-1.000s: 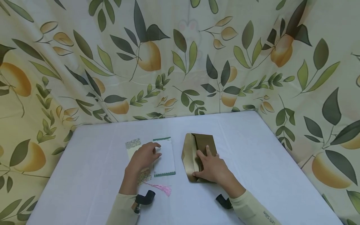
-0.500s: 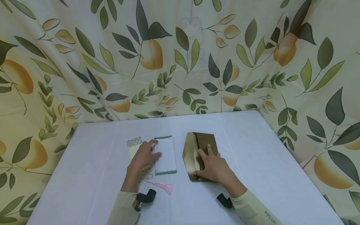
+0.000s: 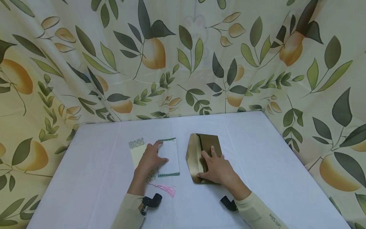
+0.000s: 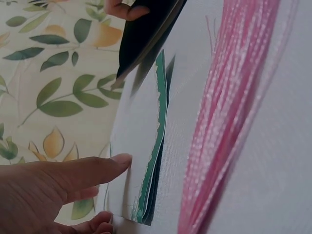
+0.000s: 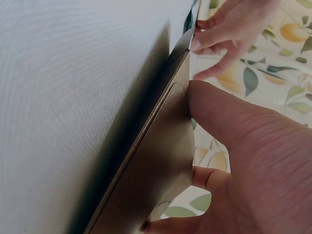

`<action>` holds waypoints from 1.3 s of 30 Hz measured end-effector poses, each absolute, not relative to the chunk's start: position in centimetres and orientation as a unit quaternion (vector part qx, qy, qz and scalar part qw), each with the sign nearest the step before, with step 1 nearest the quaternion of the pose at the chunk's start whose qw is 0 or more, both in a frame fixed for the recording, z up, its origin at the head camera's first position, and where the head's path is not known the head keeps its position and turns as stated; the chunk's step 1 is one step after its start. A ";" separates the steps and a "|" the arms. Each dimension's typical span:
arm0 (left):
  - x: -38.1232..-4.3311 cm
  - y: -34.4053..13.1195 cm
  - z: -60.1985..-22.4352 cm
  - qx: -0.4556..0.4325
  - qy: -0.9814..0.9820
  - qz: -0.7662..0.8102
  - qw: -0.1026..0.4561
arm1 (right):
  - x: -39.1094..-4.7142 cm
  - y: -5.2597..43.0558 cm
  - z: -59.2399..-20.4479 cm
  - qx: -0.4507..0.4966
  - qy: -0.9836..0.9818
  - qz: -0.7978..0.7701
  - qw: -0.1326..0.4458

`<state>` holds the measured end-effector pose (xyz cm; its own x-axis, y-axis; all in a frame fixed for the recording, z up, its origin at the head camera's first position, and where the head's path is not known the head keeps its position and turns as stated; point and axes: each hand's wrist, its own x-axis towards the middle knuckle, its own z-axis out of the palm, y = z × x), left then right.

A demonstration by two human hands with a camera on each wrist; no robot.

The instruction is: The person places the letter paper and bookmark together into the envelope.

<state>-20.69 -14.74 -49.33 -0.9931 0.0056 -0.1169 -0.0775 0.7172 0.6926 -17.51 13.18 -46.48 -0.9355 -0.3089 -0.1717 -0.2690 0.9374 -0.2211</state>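
Observation:
A folded white card (image 3: 169, 159) with green bands at both ends lies in the middle of the table. My left hand (image 3: 149, 159) is over its left side, thumb extended across the white face; the left wrist view shows the thumb (image 4: 105, 168) at the card's surface. Under that hand lies a pale bookmark (image 3: 138, 152) with glittery ends, partly covered, and its pink tassel (image 3: 167, 190) trails toward me. To the right, a gold envelope (image 3: 192, 159) lies with its flap opened leftward. My right hand (image 3: 215, 168) rests on it with spread fingers, thumb at the near edge.
A white cloth covers the table (image 3: 94, 168). Behind and beside it hangs a curtain (image 3: 171, 76) printed with fruit and leaves. A black wrist-camera mount (image 3: 152, 200) sticks out at the left wrist, another mount (image 3: 228, 203) at the right.
My left hand has shifted slightly right, farther over the white card, uncovering more of the bookmark's pale middle. The right hand stays on the envelope.

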 end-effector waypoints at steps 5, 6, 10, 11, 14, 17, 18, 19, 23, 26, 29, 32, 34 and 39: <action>-20.8 -14.4 -49.2 -0.018 0.926 0.373 0.058 | -17.4 13.2 -46.5 -0.145 0.979 -0.098 0.104; -20.8 -14.3 -49.2 -0.021 0.926 0.373 0.057 | -17.4 13.2 -46.5 -0.145 0.979 -0.097 0.103; -20.5 -13.8 -49.0 -0.042 0.928 0.365 0.056 | -17.5 13.2 -46.5 -0.147 0.979 -0.097 0.102; -20.5 -13.7 -48.9 -0.049 0.928 0.365 0.057 | -17.5 13.2 -46.6 -0.147 0.979 -0.096 0.102; -20.2 -13.2 -48.6 -0.061 0.928 0.363 0.056 | -17.5 13.3 -46.6 -0.147 0.979 -0.095 0.101; -20.1 -12.7 -48.7 -0.067 0.930 0.359 0.050 | -17.6 13.3 -46.6 -0.147 0.979 -0.095 0.100; -20.1 -12.5 -48.7 -0.067 0.932 0.353 0.048 | -17.6 13.3 -46.6 -0.147 0.979 -0.095 0.101; -20.1 -12.4 -48.8 -0.066 0.934 0.349 0.046 | -17.6 13.3 -46.6 -0.147 0.979 -0.096 0.101; -20.1 -12.0 -49.1 -0.054 0.937 0.344 0.039 | -17.6 13.3 -46.7 -0.147 0.979 -0.096 0.101; -20.1 -11.9 -49.0 -0.047 0.934 0.353 0.042 | -17.7 13.2 -46.7 -0.149 0.979 -0.095 0.100; -20.2 -12.0 -48.9 -0.043 0.931 0.359 0.048 | -17.7 13.3 -46.8 -0.148 0.979 -0.095 0.100; -20.3 -12.3 -49.0 -0.031 0.928 0.368 0.046 | -17.7 13.3 -46.8 -0.148 0.979 -0.095 0.101; -20.4 -12.6 -49.2 -0.021 0.924 0.380 0.044 | -17.6 13.3 -46.8 -0.147 0.979 -0.095 0.102; -20.8 -13.4 -49.8 -0.015 0.908 0.415 0.050 | -17.6 13.3 -46.7 -0.146 0.979 -0.094 0.103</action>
<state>-20.85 -13.39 -49.78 -0.9945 0.0139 -0.1041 -0.0696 0.6550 0.7524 -17.57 13.29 -46.66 -0.9361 -0.3058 -0.1740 -0.2670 0.9395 -0.2146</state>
